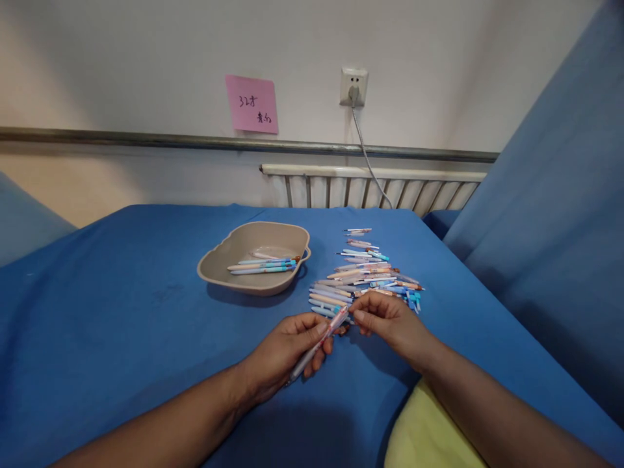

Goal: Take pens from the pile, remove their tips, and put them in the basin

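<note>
My left hand (299,348) is closed around a pen (319,341) with a whitish barrel and red marks, held tilted with its upper end to the right. At that upper end, the fingertips of my right hand (385,322) are pinched together on the pen; any small part between them is hidden. Just beyond both hands lies a spread of pens (336,292) in pale blue, cream, grey and pink, with thin pieces like refills among them. To the left stands a beige tray (219,273) holding several pens (263,265).
Blue cloth (160,312) covers the table. Something yellow (429,429) sits below my right forearm. Behind are a radiator (370,172), a metal pipe (170,140), a pink note (251,104) and a plugged socket (354,78). A blue curtain (550,169) hangs at right.
</note>
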A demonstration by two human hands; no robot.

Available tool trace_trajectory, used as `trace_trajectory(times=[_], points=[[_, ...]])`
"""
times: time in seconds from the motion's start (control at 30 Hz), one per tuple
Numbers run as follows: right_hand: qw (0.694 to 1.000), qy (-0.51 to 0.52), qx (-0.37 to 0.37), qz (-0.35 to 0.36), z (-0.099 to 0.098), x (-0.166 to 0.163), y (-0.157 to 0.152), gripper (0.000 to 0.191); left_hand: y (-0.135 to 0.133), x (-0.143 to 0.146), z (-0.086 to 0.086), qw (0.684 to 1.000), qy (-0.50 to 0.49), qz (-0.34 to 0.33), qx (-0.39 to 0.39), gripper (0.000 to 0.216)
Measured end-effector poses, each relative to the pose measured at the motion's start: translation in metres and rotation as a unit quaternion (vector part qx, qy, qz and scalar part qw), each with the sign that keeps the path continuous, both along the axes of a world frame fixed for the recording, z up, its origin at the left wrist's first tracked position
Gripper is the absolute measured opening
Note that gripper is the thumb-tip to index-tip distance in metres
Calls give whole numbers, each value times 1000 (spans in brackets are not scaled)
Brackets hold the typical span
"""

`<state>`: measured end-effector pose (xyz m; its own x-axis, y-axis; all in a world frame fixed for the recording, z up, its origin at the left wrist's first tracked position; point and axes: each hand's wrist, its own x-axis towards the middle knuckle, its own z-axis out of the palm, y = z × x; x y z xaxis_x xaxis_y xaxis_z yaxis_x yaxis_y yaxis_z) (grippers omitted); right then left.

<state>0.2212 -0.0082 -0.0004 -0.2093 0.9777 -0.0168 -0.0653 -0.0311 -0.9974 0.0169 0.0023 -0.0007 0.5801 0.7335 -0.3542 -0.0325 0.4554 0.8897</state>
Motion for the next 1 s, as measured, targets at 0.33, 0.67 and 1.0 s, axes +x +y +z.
trace_trajectory(times=[0.33, 0.67, 1.0], points=[[999, -18, 2, 27, -5, 0, 0, 22, 2, -1, 1, 998, -48, 15, -35, 20], [996, -65, 15, 57, -18, 2, 1, 12, 3, -2, 2, 999, -33, 0, -28, 20], [904, -393, 138, 98, -14, 2, -12, 12, 5, -18, 43, 978, 86, -20, 187, 29]])
